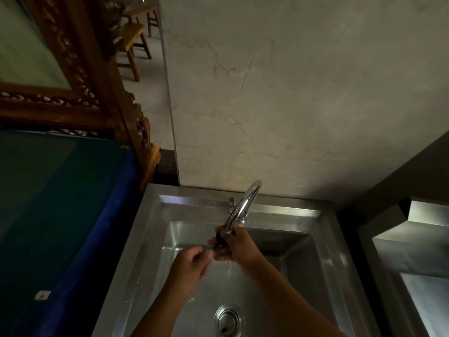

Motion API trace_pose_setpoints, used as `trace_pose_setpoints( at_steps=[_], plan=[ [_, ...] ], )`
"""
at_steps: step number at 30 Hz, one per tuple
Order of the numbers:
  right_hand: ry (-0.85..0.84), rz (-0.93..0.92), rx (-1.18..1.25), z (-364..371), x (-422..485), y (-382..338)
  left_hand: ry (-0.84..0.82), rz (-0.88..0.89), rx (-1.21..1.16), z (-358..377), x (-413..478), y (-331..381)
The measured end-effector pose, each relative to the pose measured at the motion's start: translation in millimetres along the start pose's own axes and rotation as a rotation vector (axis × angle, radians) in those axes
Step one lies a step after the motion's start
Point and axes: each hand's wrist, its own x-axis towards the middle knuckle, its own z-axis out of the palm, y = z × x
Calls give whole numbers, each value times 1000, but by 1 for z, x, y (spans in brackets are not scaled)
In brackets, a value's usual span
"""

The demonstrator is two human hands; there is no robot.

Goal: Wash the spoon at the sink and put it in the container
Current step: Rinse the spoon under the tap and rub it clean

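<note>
Washing underway: both hands at tap [239,210] over sink [155,239]. Left hand [192,263] pinches spoon [206,248] handle; right hand [237,246] cups bowl end. Container unseen; placing remains.

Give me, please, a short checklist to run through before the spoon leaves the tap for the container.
1. Spoon held under the faucet spout: ok, right hand grips it.
2. Left hand on the spoon's handle end: ok.
3. Water running: cannot tell, only splashes on the sink floor.
4. Spoon clean: cannot tell, too dark.
5. Container in view: not ok, none visible.
6. Drain unobstructed: ok.
</note>
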Motion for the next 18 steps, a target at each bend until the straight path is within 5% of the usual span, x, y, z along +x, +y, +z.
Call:
trace_pose_setpoints(
  at_steps=[4,8,13,18],
  plan=[
    [58,6,-111,6,-2,1,108,67,139,2,-1,-1],
    [256,-46,174,29,-6,17,216,52,149,18,-9,-8],
    [260,-14,406,46,-15,29,207,-90,12,32,-22,-21],
    [-3,-3,-153,7,-14,30,28,60,303,-10,-13,-34]
  ],
)
